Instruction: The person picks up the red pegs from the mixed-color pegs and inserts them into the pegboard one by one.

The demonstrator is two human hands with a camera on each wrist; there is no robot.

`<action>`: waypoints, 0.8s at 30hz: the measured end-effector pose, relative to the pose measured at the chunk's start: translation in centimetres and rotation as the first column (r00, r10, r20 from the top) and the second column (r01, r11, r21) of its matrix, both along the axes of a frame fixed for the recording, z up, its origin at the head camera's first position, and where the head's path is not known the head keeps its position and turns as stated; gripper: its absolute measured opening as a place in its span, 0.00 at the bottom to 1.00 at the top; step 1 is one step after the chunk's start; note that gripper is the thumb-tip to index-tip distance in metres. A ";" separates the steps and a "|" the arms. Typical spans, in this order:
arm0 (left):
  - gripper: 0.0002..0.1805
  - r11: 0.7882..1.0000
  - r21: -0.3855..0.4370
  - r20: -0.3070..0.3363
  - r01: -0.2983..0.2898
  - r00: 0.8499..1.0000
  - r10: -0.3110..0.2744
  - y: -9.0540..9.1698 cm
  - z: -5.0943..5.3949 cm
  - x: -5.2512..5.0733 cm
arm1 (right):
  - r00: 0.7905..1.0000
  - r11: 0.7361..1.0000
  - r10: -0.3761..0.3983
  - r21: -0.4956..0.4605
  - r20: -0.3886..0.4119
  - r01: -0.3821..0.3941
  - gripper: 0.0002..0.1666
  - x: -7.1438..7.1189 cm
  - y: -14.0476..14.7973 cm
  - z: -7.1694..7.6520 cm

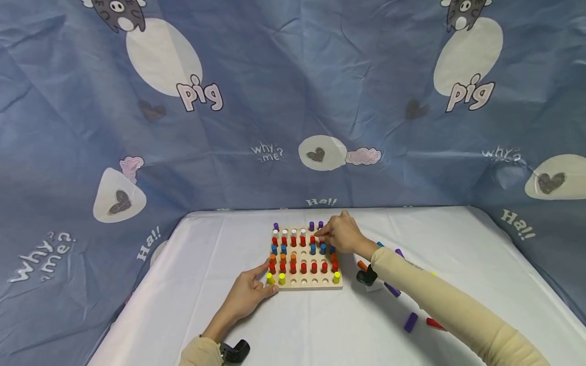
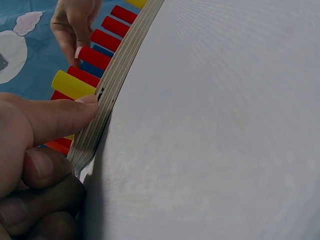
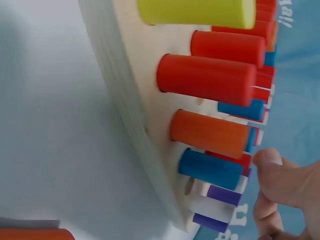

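A wooden pegboard [image 1: 316,285] stands on the white table, with rows of coloured pegs upright in its holes. My left hand [image 1: 247,292] grips its near left corner, thumb along the front edge [image 2: 107,107] beside a yellow peg [image 2: 72,85]. Over the back right part of the board is my right hand [image 1: 343,234], its fingers reaching down at the row of white pegs [image 1: 294,233]. Beside this hand stand red pegs [image 1: 303,242] and purple pegs [image 1: 312,225]. Whether its fingertips pinch a peg is hidden. An orange peg [image 3: 210,134] stands near the board's right edge.
Right of the board lie loose pegs, among them a purple peg [image 1: 411,322], a red peg [image 1: 435,324] and an orange peg [image 3: 35,234]. The right forearm passes above several of them. A blue printed cloth [image 1: 274,178] hangs behind the table.
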State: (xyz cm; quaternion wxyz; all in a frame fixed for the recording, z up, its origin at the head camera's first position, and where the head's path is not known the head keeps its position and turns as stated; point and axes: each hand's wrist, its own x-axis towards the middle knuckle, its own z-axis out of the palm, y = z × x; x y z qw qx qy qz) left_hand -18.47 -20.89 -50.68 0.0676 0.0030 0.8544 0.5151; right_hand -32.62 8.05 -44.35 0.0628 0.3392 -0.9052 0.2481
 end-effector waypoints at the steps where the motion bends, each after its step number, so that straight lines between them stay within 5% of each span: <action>1: 0.45 1.000 0.002 0.000 -0.002 1.000 0.002 0.0 0.1 0.0 | 1.000 1.000 0.001 -0.018 0.020 0.000 0.07 0.0 0.2 0.2; 9: 0.45 1.000 -0.006 0.010 -0.017 1.000 0.017 0.0 0.2 0.0 | 0.998 0.999 -0.022 -0.023 0.053 0.023 0.07 1.2 3.8 1.0; 24: 0.43 0.999 -0.034 -0.015 -0.029 0.999 0.028 0.2 0.3 0.2 | 0.988 0.980 -0.153 0.121 -0.031 0.156 0.08 9.4 15.2 2.7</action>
